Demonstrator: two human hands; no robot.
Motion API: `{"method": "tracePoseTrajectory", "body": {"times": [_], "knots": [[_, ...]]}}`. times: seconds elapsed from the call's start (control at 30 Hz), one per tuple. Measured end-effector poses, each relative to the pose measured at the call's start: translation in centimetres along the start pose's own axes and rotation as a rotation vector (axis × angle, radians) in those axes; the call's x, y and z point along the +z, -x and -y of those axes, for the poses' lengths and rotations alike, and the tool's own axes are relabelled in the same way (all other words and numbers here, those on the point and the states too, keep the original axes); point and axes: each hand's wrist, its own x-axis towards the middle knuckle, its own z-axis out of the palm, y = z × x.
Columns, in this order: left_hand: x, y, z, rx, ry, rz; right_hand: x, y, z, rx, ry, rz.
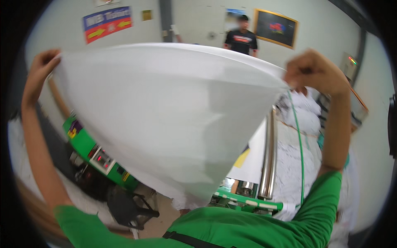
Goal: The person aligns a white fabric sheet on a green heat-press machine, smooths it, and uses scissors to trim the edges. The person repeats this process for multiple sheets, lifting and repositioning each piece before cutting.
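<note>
A wide sheet of white fabric (165, 111) hangs stretched between my raised hands and covers much of the middle of the view. My left hand (40, 74), closed, pinches its upper left corner between thumb and fingers. On the other side my right hand (316, 72), a little blurred, is closed on the upper right corner. The cloth sags toward its lower middle, above my green shirt. Behind it, part of a green machine is hidden.
The machine's green control panel (102, 160) shows at left, above a black stool (131, 206). Shiny metal rollers (269, 157) and a green frame bar (248, 200) stand at right, beside piled white cloth (304, 109). A person (242, 40) in a dark shirt stands at the back wall.
</note>
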Motion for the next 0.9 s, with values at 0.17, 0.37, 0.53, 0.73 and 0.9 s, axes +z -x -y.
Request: {"method": "tracePoseTrajectory", "body": {"times": [0.17, 0.37, 0.53, 0.73, 0.9], "knots": [[0.6, 2.1, -9.0, 0.045, -0.154, 0.086, 0.3, 0.2, -3.5, 0.033, 0.078, -0.32], [2.7, 2.1, -12.1, 0.094, 0.134, 0.144, -5.6, -1.8, -11.6, -0.07, 0.345, -0.693], [3.5, 1.2, -13.8, 0.17, 0.302, 0.253, -7.1, -2.2, -10.5, -0.085, 0.352, -0.863], [5.1, 0.4, -13.7, 0.241, 0.269, 0.403, -6.2, -1.3, -10.5, -0.009, 0.217, -0.723], [9.8, -1.0, -14.5, 0.174, 0.083, 0.491, -6.0, 0.3, -13.4, 0.024, 0.143, -0.583]]}}
